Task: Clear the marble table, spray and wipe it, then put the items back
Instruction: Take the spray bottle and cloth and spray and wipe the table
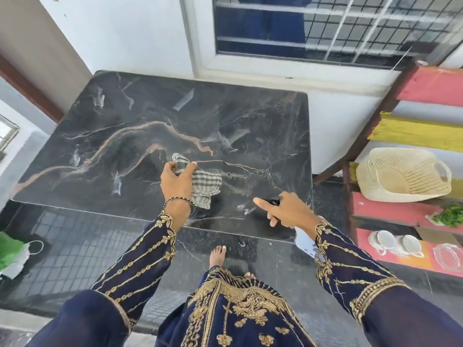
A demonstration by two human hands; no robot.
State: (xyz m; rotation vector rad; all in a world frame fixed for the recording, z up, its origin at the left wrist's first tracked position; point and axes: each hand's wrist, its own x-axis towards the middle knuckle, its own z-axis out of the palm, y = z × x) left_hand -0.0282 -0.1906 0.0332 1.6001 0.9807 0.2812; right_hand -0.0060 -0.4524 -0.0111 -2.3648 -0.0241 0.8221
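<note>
— What do you have on the head view?

— I see the black marble desk (140,126) against the white wall under the window (325,28), its top bare apart from a checked cloth (204,182).

— Who has the cloth?

— My left hand (175,182). Its grip is clamped on the bunched upper end, and the rest of the cloth hangs down just over the desk's near half. I cannot tell whether the hanging part touches the marble.

— And the other side?

— My right hand (288,211) is near the desk's front right corner, closed round a spray bottle (304,242). I see the dark nozzle past the knuckles and a pale body below the wrist; the index finger points out to the left.

— Where did the desk's things go?

— On the painted shelf rack (426,83) to the right I see a woven basket (403,175), two white cups (398,242), some green leaves (448,216) and a clear dish (448,256).
</note>
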